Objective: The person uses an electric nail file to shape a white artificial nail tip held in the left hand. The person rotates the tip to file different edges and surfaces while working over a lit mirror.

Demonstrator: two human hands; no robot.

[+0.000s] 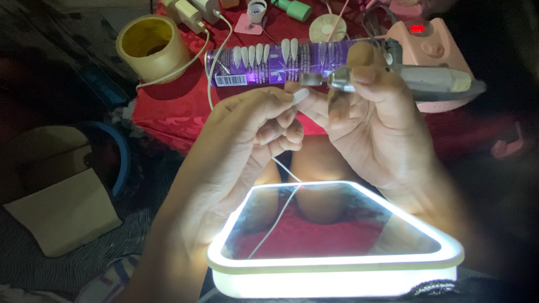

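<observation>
My left hand [241, 140] pinches a small white artificial nail tip [301, 95] between thumb and fingers. My right hand [370, 118] grips a grey pen-shaped electric nail drill [404, 78], its metal bit end [311, 78] just above the nail tip. Both hands meet above a lit mirror. Behind them lies a purple bottle [269, 64] on its side, with several white nail tips stuck along it.
A mirror with a glowing white frame [337, 264] lies below the hands. A pink drill unit with a red display [426, 39] stands at the back right on a red cloth [174, 106]. A tape roll [152, 45], white chargers and cable [216, 62] sit at the back left.
</observation>
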